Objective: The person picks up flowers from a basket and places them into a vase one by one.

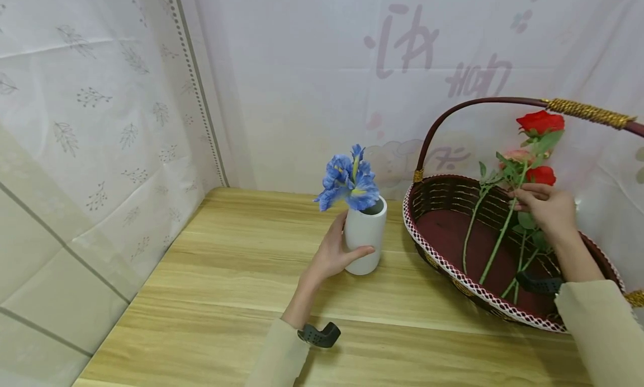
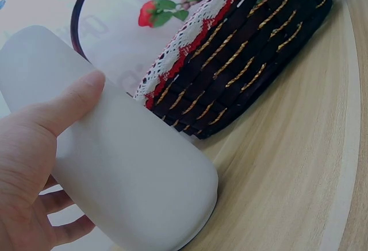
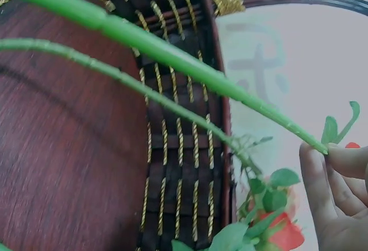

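My left hand (image 1: 334, 253) grips a white cylindrical vase (image 1: 364, 236), thumb across its front and fingers around the side. The vase stands upright on the wooden table, with a blue iris (image 1: 349, 180) at its mouth. Over the wicker basket (image 1: 437, 222), my right hand (image 1: 550, 211) pinches the green stem (image 3: 172, 58) of a red rose (image 1: 540, 122) between thumb and fingers. This rose is held above the others, its stem slanting down over the basket. Another red rose (image 1: 542, 175) and a pink rose (image 1: 515, 156) lean at the basket's far side.
The basket's dark arched handle (image 1: 468, 102), wrapped in gold cord, rises over the flowers. White-and-red lace trim edges its rim. Printed white curtains (image 1: 302, 96) hang behind the wooden table (image 1: 241, 253) and along its left side.
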The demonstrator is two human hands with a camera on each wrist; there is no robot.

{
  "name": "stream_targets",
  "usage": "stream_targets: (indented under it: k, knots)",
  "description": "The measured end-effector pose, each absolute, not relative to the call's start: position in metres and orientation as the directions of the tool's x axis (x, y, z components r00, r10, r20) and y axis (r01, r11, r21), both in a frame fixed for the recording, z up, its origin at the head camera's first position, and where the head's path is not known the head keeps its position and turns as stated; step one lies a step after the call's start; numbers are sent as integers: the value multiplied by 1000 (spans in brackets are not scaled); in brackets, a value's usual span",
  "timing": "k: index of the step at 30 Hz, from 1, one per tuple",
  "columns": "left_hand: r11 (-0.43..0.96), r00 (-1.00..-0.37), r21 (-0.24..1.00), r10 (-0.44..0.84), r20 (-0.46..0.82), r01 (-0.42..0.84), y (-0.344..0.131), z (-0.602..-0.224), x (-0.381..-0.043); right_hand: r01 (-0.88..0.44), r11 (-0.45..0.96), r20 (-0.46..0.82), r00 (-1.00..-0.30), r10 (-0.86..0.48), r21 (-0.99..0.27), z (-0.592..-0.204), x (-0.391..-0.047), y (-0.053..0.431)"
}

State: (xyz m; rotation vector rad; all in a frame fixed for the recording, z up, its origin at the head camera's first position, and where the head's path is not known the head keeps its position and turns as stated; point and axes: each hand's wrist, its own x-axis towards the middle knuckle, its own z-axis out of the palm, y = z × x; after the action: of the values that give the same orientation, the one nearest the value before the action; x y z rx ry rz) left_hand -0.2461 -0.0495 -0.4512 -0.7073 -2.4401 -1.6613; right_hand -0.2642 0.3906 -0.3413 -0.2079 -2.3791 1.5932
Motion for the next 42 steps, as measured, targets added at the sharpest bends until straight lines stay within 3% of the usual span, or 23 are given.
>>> stream_targets:
  k: [5,13,20,30,42]
  knots:
    - [294,-888,855,317,334,427,-49,-450,-246,-62,295,143,-955,261,-954,-333,-262,383]
    - [302,-888,853,322,329,426,-49,-449,-245,-177,24,177,-952,249,-984,-326,-259,377]
    - [305,-893,858,320,316,413,-49,-449,-245,-189,-13,180,-954,238,-982,-323,-254,370]
    - [301,-894,860,316,317,412,-49,-448,-244,-256,-129,245,-965,98,-958,-319,-244,343]
    - [299,-893,860,316,320,414,-49,-447,-244,-249,-149,252,-968,-4,-957,-329,-237,315]
